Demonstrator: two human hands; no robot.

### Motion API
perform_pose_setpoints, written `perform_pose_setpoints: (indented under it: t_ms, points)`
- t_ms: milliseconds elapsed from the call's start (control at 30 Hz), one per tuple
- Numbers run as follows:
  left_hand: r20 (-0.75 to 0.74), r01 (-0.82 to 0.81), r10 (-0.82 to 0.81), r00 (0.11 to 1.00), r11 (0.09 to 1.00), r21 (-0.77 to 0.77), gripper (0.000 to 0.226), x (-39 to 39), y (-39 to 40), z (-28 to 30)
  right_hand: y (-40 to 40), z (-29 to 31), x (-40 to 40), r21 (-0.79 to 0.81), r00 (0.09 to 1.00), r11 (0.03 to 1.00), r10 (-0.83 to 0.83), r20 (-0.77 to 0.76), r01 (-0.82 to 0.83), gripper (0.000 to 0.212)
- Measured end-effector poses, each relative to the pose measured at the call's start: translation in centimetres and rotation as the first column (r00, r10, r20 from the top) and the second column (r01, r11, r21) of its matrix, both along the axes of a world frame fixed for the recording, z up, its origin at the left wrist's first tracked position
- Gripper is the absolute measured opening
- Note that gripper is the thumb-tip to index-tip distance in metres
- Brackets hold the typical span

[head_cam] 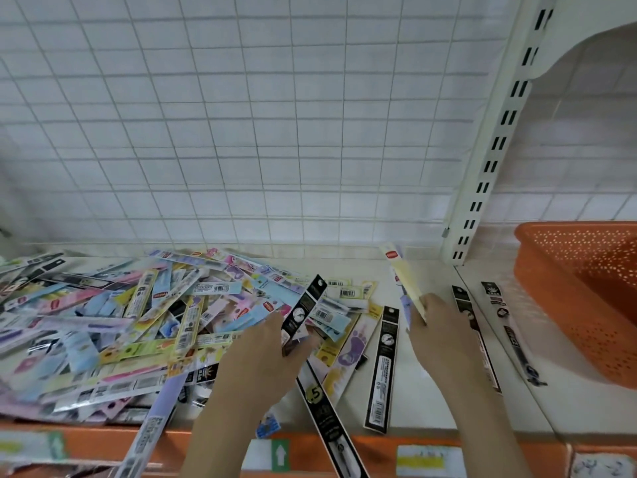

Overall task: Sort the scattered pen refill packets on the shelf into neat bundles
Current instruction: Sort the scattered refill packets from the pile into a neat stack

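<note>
A big heap of pastel and black pen refill packets (138,315) covers the left half of the white shelf (431,401). My left hand (265,357) grips a black packet (305,305) that tilts up and to the right over the heap's right edge. My right hand (437,326) holds a thin bundle of pale yellow packets (403,274) that points up and to the left. Single black packets lie flat on the shelf: one (382,367) between my hands, two (475,336) (510,329) right of my right hand.
An orange perforated basket (586,291) stands on the shelf at the right. A white slotted upright (496,139) and a wire grid back panel (241,132) rise behind. The orange front rail (379,450) carries price labels. A black packet (327,415) overhangs the front edge.
</note>
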State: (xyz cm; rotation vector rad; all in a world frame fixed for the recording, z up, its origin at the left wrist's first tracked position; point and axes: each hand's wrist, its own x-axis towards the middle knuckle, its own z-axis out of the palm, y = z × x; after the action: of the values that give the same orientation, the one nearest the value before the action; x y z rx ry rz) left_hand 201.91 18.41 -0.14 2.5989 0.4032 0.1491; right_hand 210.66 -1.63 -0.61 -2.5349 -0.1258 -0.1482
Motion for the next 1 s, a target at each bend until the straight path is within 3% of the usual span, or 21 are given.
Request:
perform_pose_setpoints:
  t_ms: [133,233,433,533,600,700,800,1000]
  points:
    - [-0.129,0.012,0.001,0.992,0.994,0.106,0.047,-1.1,-1.3,-0.5,-0.1,-0.8,-0.5,-0.031,0.999,0.998,0.048,-0.021,-0.049,0.033]
    - [-0.15,-0.003,0.013,0.989,0.998,0.068,0.047,-1.7,-2.0,-0.7,-0.2,-1.2,-0.8,-0.016,0.998,0.998,0.057,-0.033,-0.058,0.032]
    - [0.031,-0.093,0.096,0.995,0.992,-0.083,0.034,-2.2,-2.8,0.1,-0.3,-0.8,-1.6,0.021,0.993,0.995,0.097,-0.068,-0.096,0.042]
    - [0.15,-0.14,0.18,0.972,0.959,-0.245,0.047,-2.3,-2.4,1.0,-0.5,-1.0,-1.5,-0.037,0.992,0.993,0.108,-0.068,-0.111,0.028]
    - [0.223,-0.157,0.237,0.946,0.933,-0.325,0.039,-2.5,-2.0,1.8,-0.5,-1.1,-1.4,-0.052,0.993,0.993,0.104,-0.059,-0.108,0.021]
    - [0.313,-0.14,0.25,0.916,0.932,-0.335,0.017,-2.5,-1.2,2.4,-0.4,-1.2,-1.2,-0.037,0.992,0.993,0.109,-0.068,-0.112,0.021]
    - [0.337,-0.128,0.257,0.906,0.924,-0.36,0.022,-2.7,-0.6,2.4,-0.2,-0.9,-1.4,-0.013,0.985,0.99,0.138,-0.103,-0.14,0.02]
    - [0.355,-0.152,0.288,0.889,0.919,-0.364,0.025,-2.2,0.2,2.0,0.6,-0.9,-2.3,-0.031,0.946,0.988,0.138,-0.294,-0.154,0.043]
